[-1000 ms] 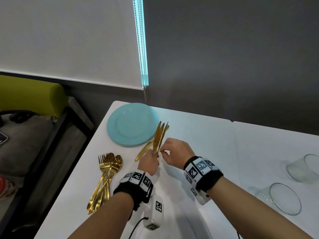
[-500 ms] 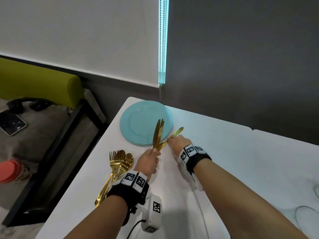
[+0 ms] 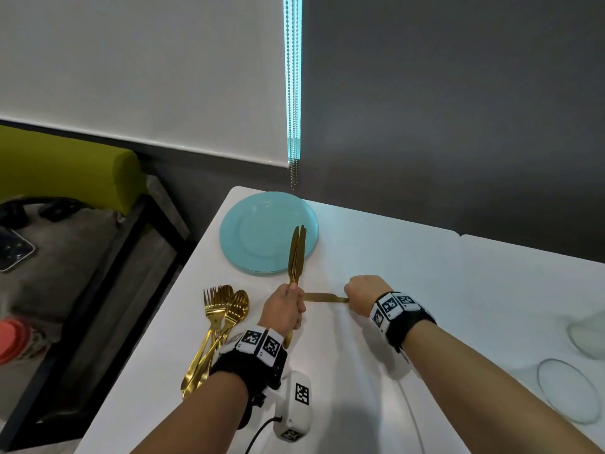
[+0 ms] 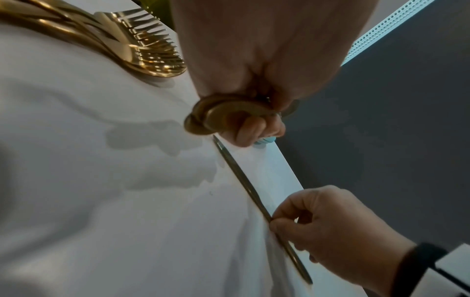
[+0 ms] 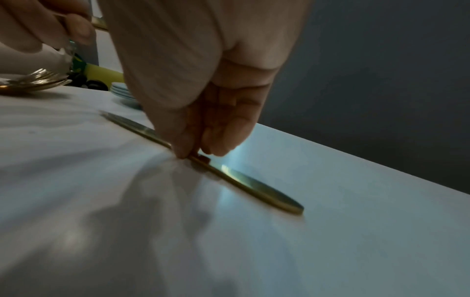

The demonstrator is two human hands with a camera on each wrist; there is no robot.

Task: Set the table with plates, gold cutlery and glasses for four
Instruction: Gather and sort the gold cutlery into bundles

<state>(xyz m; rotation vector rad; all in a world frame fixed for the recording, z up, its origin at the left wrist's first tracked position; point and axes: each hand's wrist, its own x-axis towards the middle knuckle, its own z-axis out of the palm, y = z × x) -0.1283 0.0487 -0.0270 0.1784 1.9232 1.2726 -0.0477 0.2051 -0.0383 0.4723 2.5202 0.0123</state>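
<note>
Knives are being sorted here: the left hand [image 3: 284,309] is holding a bunch of gold knives [image 3: 296,253] upright in a closed grip, blades fanning over the stack of blue plates [image 3: 255,231], while the right hand [image 3: 361,293] is pinching a single gold knife [image 3: 324,297] between thumb and fingertips [image 5: 189,148] and laying it flat on the counter [image 3: 409,267].

Slipping looks like the likeliest trouble. The bunch is being held only by its handle ends, so a loosening grip could be letting a knife slide out onto the plates and chip them. The single knife is lying crosswise, its tip very near the left hand, so it may be ending up crooked for a place setting, or getting nudged as that hand moves.

Forks and spoons [image 3: 220,326] are lying in a loose pile near the counter's left edge, where a bump could be sending them off. Two glasses [image 3: 568,389] are lying on their sides at the right and could be rolling.

The counter is white and glossy, two tops butting together. A dark grey wall is standing behind, with a white roller blind [image 3: 140,70], its bead chain, and a green seat [image 3: 65,165] to the left.
</note>
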